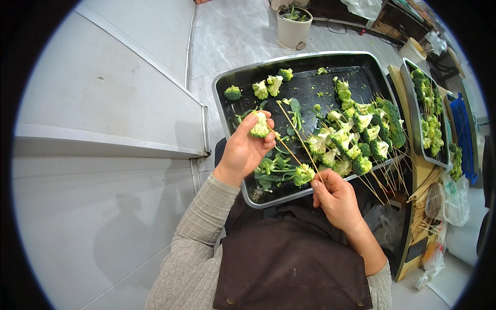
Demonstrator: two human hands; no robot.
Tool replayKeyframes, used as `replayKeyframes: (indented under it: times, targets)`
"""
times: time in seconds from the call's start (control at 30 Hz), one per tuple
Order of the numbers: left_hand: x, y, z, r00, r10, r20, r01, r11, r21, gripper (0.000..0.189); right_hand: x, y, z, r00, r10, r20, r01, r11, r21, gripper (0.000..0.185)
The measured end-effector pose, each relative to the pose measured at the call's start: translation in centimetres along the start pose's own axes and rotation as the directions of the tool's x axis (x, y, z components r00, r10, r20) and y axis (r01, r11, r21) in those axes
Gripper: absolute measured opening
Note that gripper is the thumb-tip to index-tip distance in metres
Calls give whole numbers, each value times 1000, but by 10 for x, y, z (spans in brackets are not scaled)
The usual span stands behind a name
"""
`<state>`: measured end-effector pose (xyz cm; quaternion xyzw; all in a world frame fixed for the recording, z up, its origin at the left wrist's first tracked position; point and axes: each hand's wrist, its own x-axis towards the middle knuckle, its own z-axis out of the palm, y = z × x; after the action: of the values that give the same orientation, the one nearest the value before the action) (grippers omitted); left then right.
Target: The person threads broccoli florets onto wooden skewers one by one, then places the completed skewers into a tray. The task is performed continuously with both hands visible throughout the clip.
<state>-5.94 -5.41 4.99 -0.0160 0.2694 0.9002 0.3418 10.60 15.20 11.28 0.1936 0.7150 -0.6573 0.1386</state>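
My left hand (244, 145) holds a cut broccoli floret (259, 126) between thumb and fingers, over the left side of a dark tray. A thin wooden skewer (290, 149) runs from that hand down to another floret (303, 175) beside my right fingers. I cannot tell whether the skewer pierces either floret. My right hand (335, 195) pinches the lower end of a second wooden skewer (297, 133) at the tray's near rim. Its bare tip points up and away. Skewered broccoli (343, 137) is piled on the tray's right side, sticks jutting over the near rim.
The tray (271, 61) also holds loose florets (267, 87) and leafy trimmings (275, 164). To the right, a wooden board (420, 170) bears a smaller tray (426, 153) of skewered broccoli, loose skewers (420, 217) and a plastic bag (455, 201). A white bucket (293, 33) stands beyond; a pale panel (112, 85) borders the left.
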Motion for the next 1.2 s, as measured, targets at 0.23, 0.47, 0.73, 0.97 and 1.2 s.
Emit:
replayKeyframes:
  times: [0.23, 0.47, 0.73, 0.97, 1.2]
  targets:
    - [-7, 2, -7, 999, 13, 53, -19, 992, 123, 23, -5, -6, 0, 1000, 18, 1, -18, 998, -57, 11]
    - [-12, 5, -7, 996, 79, 33, -85, 929, 361, 19, -8, -11, -3, 998, 65, 24, -61, 990, -127, 9]
    - [-20, -2, -6, 998, 65, 15, -63, 852, 520, 17, -10, -6, -3, 999, -3, 35, 8, 990, -143, 8]
    - [-25, -34, 13, 992, -19, 122, -69, 735, 674, 18, 3, -6, 6, 997, -82, -6, 82, 995, -60, 9]
    - [14, 15, -6, 958, -66, 277, -228, 408, 884, 37, 16, 13, 6, 997, -31, -73, 38, 995, 93, 10]
